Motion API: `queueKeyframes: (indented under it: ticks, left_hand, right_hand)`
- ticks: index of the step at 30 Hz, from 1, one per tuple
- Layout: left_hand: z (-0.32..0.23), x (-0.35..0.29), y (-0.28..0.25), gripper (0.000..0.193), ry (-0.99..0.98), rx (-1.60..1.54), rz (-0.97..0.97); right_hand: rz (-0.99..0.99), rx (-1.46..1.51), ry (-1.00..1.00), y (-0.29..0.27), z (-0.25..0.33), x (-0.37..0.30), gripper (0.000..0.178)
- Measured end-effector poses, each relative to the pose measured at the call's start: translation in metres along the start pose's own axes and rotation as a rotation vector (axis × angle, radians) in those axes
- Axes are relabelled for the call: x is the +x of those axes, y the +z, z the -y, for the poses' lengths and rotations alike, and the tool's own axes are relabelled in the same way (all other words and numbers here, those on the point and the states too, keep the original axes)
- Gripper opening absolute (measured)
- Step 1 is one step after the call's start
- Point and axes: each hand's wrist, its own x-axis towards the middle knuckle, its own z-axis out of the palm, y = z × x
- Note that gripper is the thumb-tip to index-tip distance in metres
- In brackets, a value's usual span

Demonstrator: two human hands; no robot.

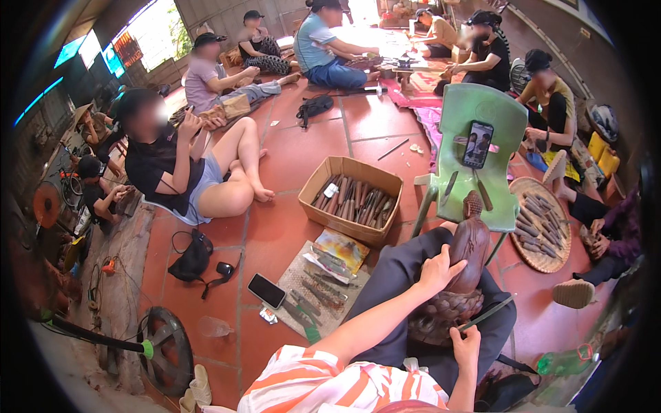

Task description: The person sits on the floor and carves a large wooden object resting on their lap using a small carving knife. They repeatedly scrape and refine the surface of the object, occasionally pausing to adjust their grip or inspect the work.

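Observation:
A dark brown carved wooden statue [471, 244] leans upright across my lap, its head away from me and a base of carved petals [447, 310] nearest me. My left hand [442, 270] grips the statue's side around its middle, thumb and fingers on the wood. In my right hand [465, 342] is a long, slim file [490, 311], which slants up to the right across the petal base. Its working face is too small to make out. Beyond the statue, a green plastic chair [482, 110] carries a phone [477, 144] and two carving tools.
A cardboard box [323, 221] of wooden-handled tools stands ahead left. Nearer lie a mat [292, 275] with metal tools and a phone [267, 291]. A woven tray [520, 249] of tools is at right, a black fan [182, 351] at lower left. Several people sit around on the tiles.

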Motion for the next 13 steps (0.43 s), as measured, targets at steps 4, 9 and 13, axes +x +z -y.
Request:
queueKeyframes:
  ticks: [4, 9, 13]
  left_hand:
    - [0.002, -0.001, 0.002, 0.072, -0.003, 0.011, -0.011]
    - [0.001, -0.002, 0.001, 0.073, 0.018, 0.01, -0.029]
    - [-0.001, -0.001, -0.001, 0.076, -0.037, 0.06, 0.024]
  right_hand:
    - [0.053, 0.155, 0.183, -0.009, 0.004, 0.008, 0.015]
    - [0.072, 0.016, 0.082, -0.005, 0.017, 0.003, 0.017]
    - [0.142, 0.117, 0.23, -0.012, 0.006, 0.007, 0.015]
